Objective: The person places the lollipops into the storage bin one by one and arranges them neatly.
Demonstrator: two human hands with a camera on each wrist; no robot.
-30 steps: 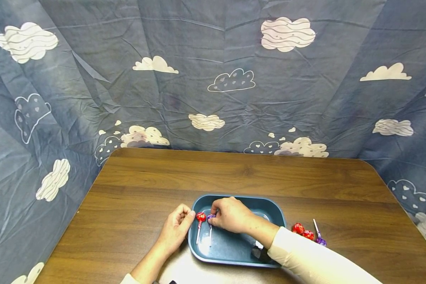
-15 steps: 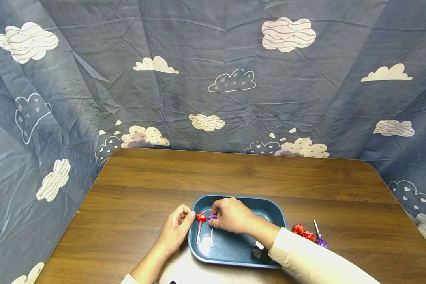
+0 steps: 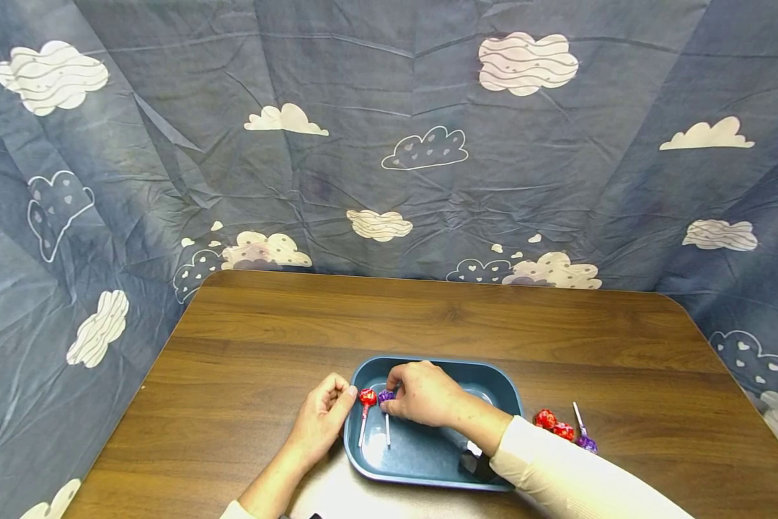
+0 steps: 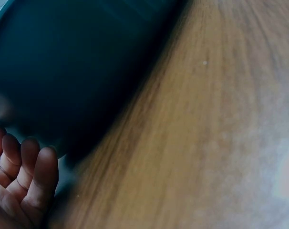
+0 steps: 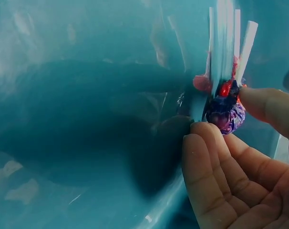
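Note:
A blue-green tray (image 3: 427,461) lies on the wooden table. At its left rim, my left hand (image 3: 320,418) has curled fingers and a thumb tip on the edge; in the left wrist view, fingers (image 4: 44,176) lie against the tray's outer wall. Inside, at the left end, a red-wrapped lollipop (image 3: 367,397) lies with its stick towards me. Beside it, parallel and a little apart, is a purple-wrapped lollipop (image 3: 388,429). My right hand (image 3: 424,393) reaches in from the right and pinches the purple lollipop's wrapped head (image 5: 226,117) between thumb and fingers.
Right of the tray, red-wrapped lollipops (image 3: 545,418) and a purple-wrapped lollipop (image 3: 586,442) lie on the table (image 3: 246,346), partly hidden by the right sleeve (image 3: 557,461). Behind the table hangs a grey-blue cloth (image 3: 363,108) with cloud prints.
The purple lollipop shifts very slightly in the right hand's fingers, its stick turning a little. Both hands stay in about the same place.

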